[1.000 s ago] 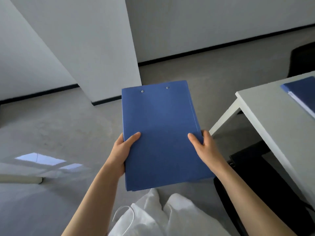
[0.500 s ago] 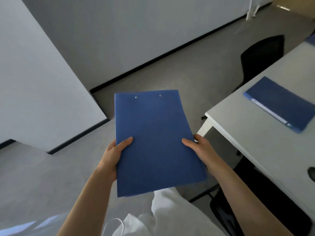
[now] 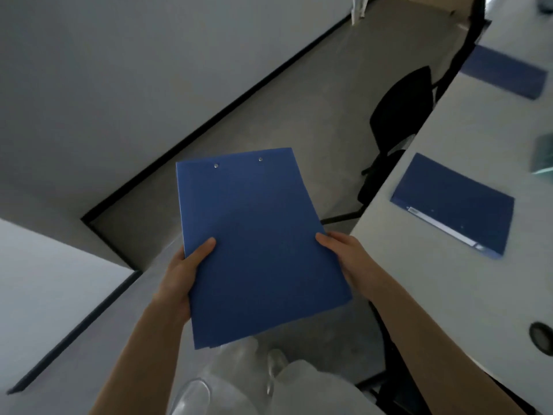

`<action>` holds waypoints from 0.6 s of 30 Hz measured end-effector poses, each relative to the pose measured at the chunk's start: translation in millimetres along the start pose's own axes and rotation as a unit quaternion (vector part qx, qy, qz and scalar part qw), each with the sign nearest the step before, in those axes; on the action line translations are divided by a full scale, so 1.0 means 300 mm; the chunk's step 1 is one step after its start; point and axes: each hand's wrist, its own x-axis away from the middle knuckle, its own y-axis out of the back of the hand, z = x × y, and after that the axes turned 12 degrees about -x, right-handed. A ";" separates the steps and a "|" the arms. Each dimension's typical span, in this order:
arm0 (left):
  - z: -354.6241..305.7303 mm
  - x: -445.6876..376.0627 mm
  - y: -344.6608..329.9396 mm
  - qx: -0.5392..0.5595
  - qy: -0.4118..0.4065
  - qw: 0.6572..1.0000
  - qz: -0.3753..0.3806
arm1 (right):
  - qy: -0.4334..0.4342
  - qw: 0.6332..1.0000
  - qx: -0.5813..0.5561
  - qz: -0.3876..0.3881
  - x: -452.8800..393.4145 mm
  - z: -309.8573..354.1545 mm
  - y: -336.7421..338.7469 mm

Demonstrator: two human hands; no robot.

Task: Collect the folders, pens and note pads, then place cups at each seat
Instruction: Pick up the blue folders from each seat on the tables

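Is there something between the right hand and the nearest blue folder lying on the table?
Nothing visible blocks it. Bare white table lies between the right hand and the nearest folder, but both hands are occupied, the left hand included, holding the blue folder.

We see held folder (image 3: 257, 235) plain dark blue, two silver rivets; bench (image 3: 466, 139) white; bench folders (image 3: 452, 202) blue; chair (image 3: 401, 106) black; floor (image 3: 299, 109) grey; skirting black.

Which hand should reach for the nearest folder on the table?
Right, probably. The right hand grips the held folder on the side beside the table, where the nearest folder lies. The left hand would have to cross over.
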 end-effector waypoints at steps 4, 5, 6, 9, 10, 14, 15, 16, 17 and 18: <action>-0.170 -0.231 -0.010 -0.029 0.002 0.999 0.030 | 0.006 0.997 -0.049 -0.058 -0.180 0.090 -0.020; -0.218 -0.292 -0.012 -0.037 0.003 0.998 0.040 | 0.006 0.995 -0.062 -0.074 -0.225 0.114 -0.024; -0.268 -0.354 -0.013 -0.044 0.004 0.998 0.053 | 0.002 0.992 -0.087 -0.088 -0.269 0.137 -0.029; -0.403 -0.506 -0.025 -0.070 0.016 0.994 0.078 | -0.002 0.980 -0.149 -0.135 -0.371 0.197 -0.053; -0.442 -0.548 -0.030 -0.082 0.020 0.993 0.086 | 0.000 0.974 -0.167 -0.155 -0.402 0.214 -0.060; -0.609 -0.738 -0.076 -0.124 0.027 0.984 0.124 | 0.000 0.942 -0.244 -0.231 -0.518 0.265 -0.072; -0.643 -0.782 -0.097 -0.135 0.031 0.981 0.135 | -0.007 0.930 -0.268 -0.251 -0.539 0.274 -0.064; -0.672 -0.822 -0.120 -0.144 0.033 0.978 0.146 | -0.012 0.923 -0.276 -0.266 -0.553 0.282 -0.054; -0.693 -0.849 -0.140 -0.151 0.037 0.976 0.151 | -0.017 0.923 -0.272 -0.272 -0.563 0.285 -0.047; -0.713 -0.879 -0.166 -0.158 0.039 0.974 0.158 | -0.021 0.927 -0.251 -0.278 -0.577 0.289 -0.034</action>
